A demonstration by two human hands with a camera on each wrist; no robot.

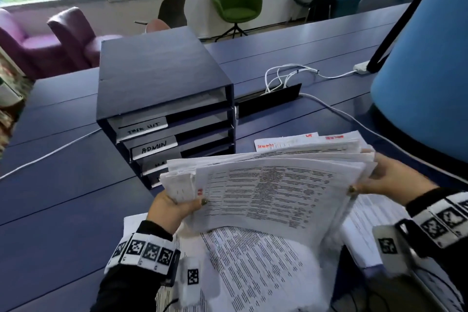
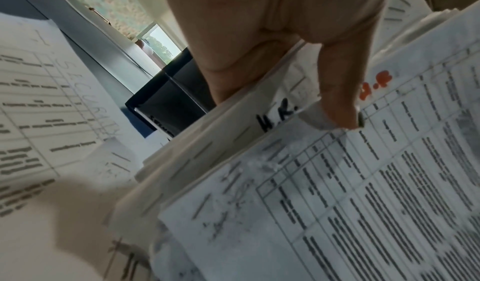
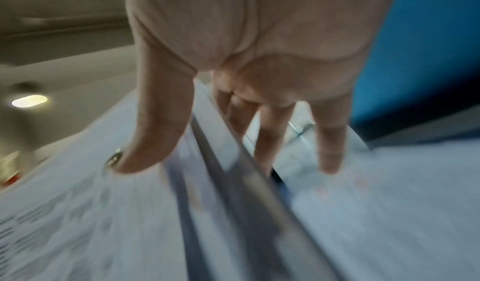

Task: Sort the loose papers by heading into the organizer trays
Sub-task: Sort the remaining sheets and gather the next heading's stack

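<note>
A thick stack of printed papers point(image 1: 273, 190) is tilted up above the blue desk point(image 1: 63, 197), held at both short ends. My left hand point(image 1: 182, 206) grips its left edge, thumb point(image 2: 340, 104) on the top sheet beside a red heading and a black "H.K." heading point(image 2: 275, 119). My right hand point(image 1: 379, 180) grips the right edge, thumb point(image 3: 150, 141) on top and fingers point(image 3: 330, 141) underneath. The dark organizer point(image 1: 164, 71) stands just behind, its trays labelled "TASK LIST" point(image 1: 143, 126) and "ADMIN" point(image 1: 154, 147); the lower labels are hidden by the stack. More sheets point(image 1: 253, 266) lie on the desk below.
Sheets with red headings point(image 1: 286, 142) lie behind the stack. A "SECURITY" sheet point(image 2: 78, 92) lies at left. A big blue lampshade point(image 1: 425, 78) crowds the right. White cables point(image 1: 291, 76) and a black cable box point(image 1: 268, 101) sit behind; a cord point(image 1: 50, 153) crosses the left desk.
</note>
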